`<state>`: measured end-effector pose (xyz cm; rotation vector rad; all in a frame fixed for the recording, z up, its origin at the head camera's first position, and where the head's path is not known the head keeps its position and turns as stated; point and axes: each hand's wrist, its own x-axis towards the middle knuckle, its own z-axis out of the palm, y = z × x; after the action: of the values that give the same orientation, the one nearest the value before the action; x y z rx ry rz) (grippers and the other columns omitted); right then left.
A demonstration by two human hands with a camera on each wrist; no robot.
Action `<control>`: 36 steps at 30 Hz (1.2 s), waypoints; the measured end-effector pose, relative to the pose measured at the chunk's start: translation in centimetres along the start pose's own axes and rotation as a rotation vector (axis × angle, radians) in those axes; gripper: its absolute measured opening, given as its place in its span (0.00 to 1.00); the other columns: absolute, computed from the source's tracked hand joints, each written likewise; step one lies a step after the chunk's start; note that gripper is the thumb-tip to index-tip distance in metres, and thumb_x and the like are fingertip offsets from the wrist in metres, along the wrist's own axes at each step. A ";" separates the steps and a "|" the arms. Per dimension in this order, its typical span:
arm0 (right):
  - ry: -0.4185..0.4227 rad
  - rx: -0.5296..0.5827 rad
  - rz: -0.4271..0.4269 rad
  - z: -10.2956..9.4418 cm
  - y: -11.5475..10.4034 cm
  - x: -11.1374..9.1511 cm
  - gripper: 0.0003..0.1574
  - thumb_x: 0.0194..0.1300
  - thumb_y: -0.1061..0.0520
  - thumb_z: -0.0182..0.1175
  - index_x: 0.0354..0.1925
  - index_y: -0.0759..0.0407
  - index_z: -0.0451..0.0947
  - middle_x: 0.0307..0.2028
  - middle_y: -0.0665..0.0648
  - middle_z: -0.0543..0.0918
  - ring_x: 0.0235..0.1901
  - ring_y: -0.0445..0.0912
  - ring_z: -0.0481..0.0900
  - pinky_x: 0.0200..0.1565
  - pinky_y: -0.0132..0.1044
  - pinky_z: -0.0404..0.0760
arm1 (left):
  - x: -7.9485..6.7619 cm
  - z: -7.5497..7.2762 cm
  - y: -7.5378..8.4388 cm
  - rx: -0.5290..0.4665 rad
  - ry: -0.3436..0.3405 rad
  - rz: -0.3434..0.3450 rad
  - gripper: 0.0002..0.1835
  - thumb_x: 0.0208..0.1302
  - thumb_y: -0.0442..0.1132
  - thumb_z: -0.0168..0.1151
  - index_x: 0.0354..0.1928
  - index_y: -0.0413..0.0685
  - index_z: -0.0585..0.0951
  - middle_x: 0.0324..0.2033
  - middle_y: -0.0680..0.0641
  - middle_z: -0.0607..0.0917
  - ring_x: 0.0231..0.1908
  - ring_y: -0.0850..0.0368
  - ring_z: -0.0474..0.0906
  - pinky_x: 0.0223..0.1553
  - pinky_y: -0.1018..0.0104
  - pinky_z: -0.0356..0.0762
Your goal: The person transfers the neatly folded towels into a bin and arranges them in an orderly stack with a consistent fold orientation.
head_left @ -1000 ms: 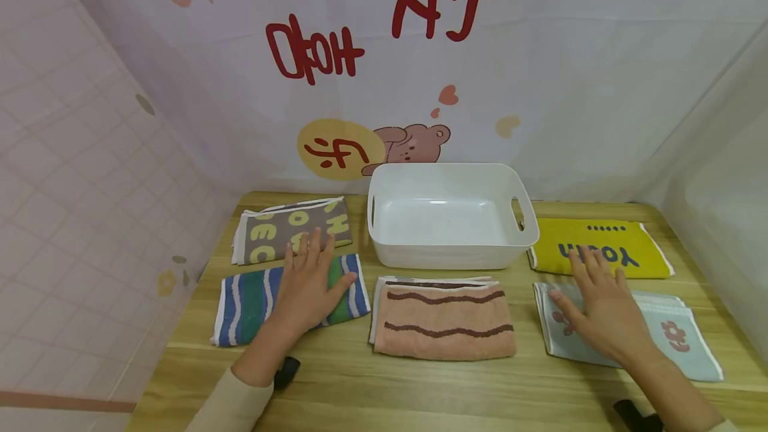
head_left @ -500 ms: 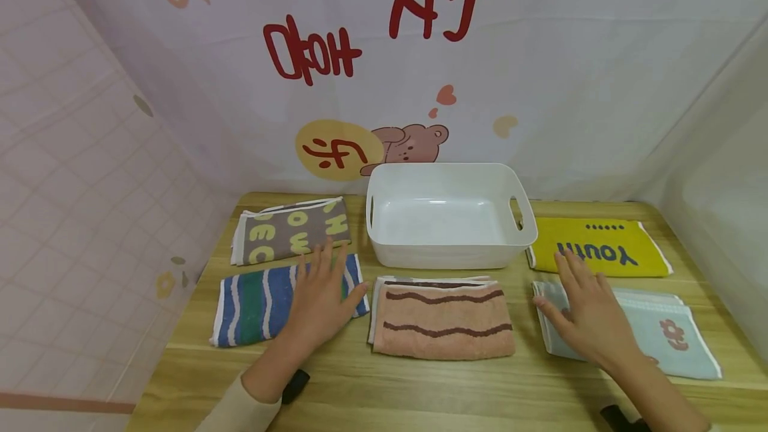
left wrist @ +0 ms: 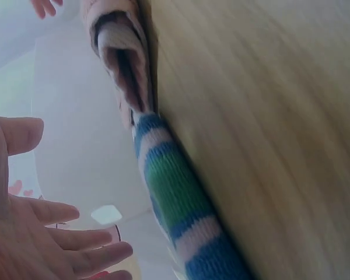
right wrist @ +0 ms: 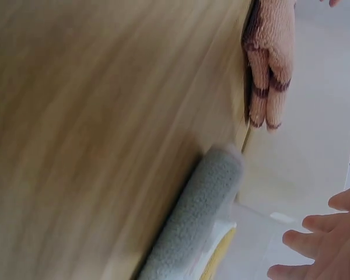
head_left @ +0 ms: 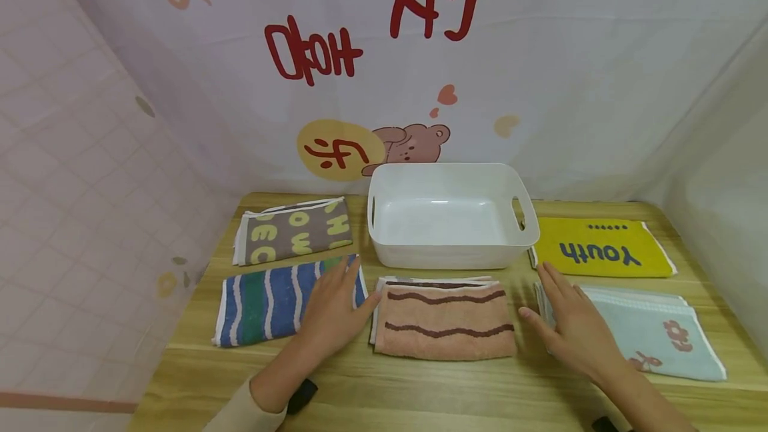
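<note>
My left hand (head_left: 333, 305), fingers spread and holding nothing, hovers over the right end of the blue-green striped towel (head_left: 255, 305). Its thumb reaches toward the folded peach towel (head_left: 444, 329) with brown wavy lines in the middle. On the other side, my right hand (head_left: 573, 325) is above the left end of the pale blue flowered towel (head_left: 654, 332), fingers extended. In the left wrist view the left hand's fingers (left wrist: 99, 256) show apart from the striped towel's folded edge. The right wrist view likewise has the right fingers (right wrist: 315, 245) off the pale blue towel.
A white basket (head_left: 450, 255) with cut-out handles stands at the back centre. Left of it lies a grey-brown towel (head_left: 279, 235) with yellow letters, right of it a yellow towel (head_left: 600, 265) marked "Youth". All rest on a wooden table (head_left: 438, 399) before a printed white backdrop (head_left: 540, 72).
Both hands have moved inward toward the peach towel and slightly closer to the person. More of the striped, yellow and pale blue towels now shows. The towels and basket stay put.
</note>
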<state>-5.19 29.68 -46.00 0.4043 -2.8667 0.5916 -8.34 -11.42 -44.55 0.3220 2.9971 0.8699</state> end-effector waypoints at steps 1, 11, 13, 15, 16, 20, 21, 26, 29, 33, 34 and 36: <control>-0.001 0.006 0.005 0.0 -0.1 -0.1 0.54 0.74 0.42 0.64 0.83 0.62 0.50 0.76 0.74 0.62 0.69 0.74 0.66 0.74 0.65 0.55 | 0.0 0.1 0.1 -0.015 -0.003 -0.004 0.43 0.73 0.57 0.65 0.79 0.39 0.64 0.77 0.31 0.62 0.75 0.29 0.59 0.72 0.29 0.55; -0.008 0.094 -0.027 0.7 -0.9 -0.3 0.54 0.70 0.47 0.70 0.81 0.64 0.54 0.74 0.75 0.65 0.67 0.74 0.68 0.62 0.71 0.68 | -0.8 0.6 1.2 -0.163 -0.055 -0.022 0.39 0.73 0.52 0.65 0.76 0.35 0.67 0.74 0.32 0.68 0.73 0.32 0.63 0.69 0.31 0.63; -0.012 0.097 -0.032 0.8 -1.0 -0.3 0.55 0.70 0.47 0.71 0.81 0.65 0.55 0.73 0.75 0.66 0.67 0.73 0.69 0.62 0.70 0.68 | -0.9 0.7 1.3 -0.204 -0.069 -0.023 0.38 0.74 0.51 0.65 0.76 0.35 0.67 0.73 0.33 0.69 0.73 0.34 0.63 0.69 0.32 0.64; -0.020 0.095 -0.030 0.8 -1.3 -0.2 0.54 0.69 0.47 0.71 0.80 0.67 0.57 0.73 0.75 0.66 0.67 0.73 0.69 0.62 0.69 0.70 | -1.0 0.8 1.4 -0.234 -0.075 -0.024 0.37 0.74 0.50 0.65 0.76 0.37 0.68 0.73 0.35 0.70 0.73 0.35 0.64 0.69 0.34 0.65; -0.028 0.098 -0.022 0.7 -1.4 -0.2 0.54 0.69 0.47 0.71 0.79 0.67 0.57 0.73 0.75 0.66 0.67 0.72 0.69 0.61 0.69 0.70 | -1.0 0.9 1.4 -0.243 -0.078 -0.025 0.36 0.74 0.50 0.64 0.76 0.38 0.69 0.73 0.35 0.70 0.73 0.36 0.64 0.69 0.34 0.65; -0.074 0.119 0.023 0.6 -1.8 -0.2 0.53 0.70 0.46 0.70 0.79 0.68 0.57 0.74 0.75 0.65 0.68 0.73 0.68 0.59 0.73 0.71 | -1.0 1.1 1.5 -0.284 -0.097 -0.031 0.35 0.74 0.49 0.64 0.76 0.38 0.69 0.73 0.35 0.70 0.73 0.35 0.64 0.68 0.33 0.66; -0.085 0.122 0.039 0.6 -1.9 -0.2 0.53 0.71 0.46 0.70 0.79 0.67 0.57 0.74 0.75 0.65 0.68 0.73 0.68 0.58 0.76 0.70 | -1.0 1.2 1.5 -0.295 -0.105 -0.030 0.36 0.75 0.49 0.64 0.76 0.37 0.68 0.73 0.35 0.70 0.73 0.35 0.64 0.68 0.33 0.66; -0.118 0.144 0.085 0.8 -2.2 -0.3 0.51 0.70 0.47 0.70 0.78 0.67 0.59 0.73 0.75 0.66 0.69 0.73 0.67 0.57 0.82 0.64 | -1.0 1.7 1.5 -0.334 -0.145 -0.032 0.37 0.74 0.45 0.65 0.76 0.33 0.66 0.72 0.34 0.69 0.72 0.35 0.64 0.67 0.36 0.68; -0.116 0.166 0.081 1.0 -2.3 -0.4 0.49 0.69 0.51 0.71 0.77 0.67 0.60 0.72 0.75 0.68 0.69 0.73 0.66 0.60 0.77 0.67 | -1.1 2.0 1.5 -0.346 -0.153 -0.026 0.37 0.73 0.43 0.65 0.76 0.32 0.66 0.70 0.34 0.71 0.70 0.36 0.67 0.66 0.39 0.70; -0.106 0.210 0.070 1.4 -2.3 -0.5 0.48 0.68 0.55 0.72 0.76 0.68 0.61 0.71 0.74 0.70 0.69 0.72 0.68 0.61 0.73 0.69 | -1.2 2.3 1.7 -0.364 -0.148 -0.003 0.36 0.71 0.39 0.67 0.75 0.29 0.66 0.69 0.32 0.72 0.68 0.35 0.69 0.65 0.39 0.71; -0.104 0.228 0.069 1.4 -2.3 -0.5 0.48 0.68 0.56 0.72 0.76 0.68 0.61 0.71 0.74 0.70 0.68 0.71 0.69 0.61 0.72 0.70 | -1.2 2.4 1.7 -0.368 -0.147 -0.003 0.36 0.71 0.39 0.67 0.74 0.28 0.66 0.69 0.31 0.72 0.68 0.35 0.69 0.65 0.38 0.71; -0.109 0.261 0.078 1.6 -2.4 -0.4 0.47 0.69 0.56 0.71 0.76 0.68 0.61 0.70 0.73 0.71 0.66 0.70 0.72 0.60 0.71 0.72 | -1.2 2.4 1.7 -0.371 -0.147 -0.013 0.36 0.70 0.39 0.67 0.74 0.28 0.67 0.69 0.30 0.72 0.69 0.34 0.69 0.65 0.38 0.71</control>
<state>-4.24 26.99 -46.64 0.3735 -2.9264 0.9931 -6.65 -8.94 -45.73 0.3398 2.6290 1.3075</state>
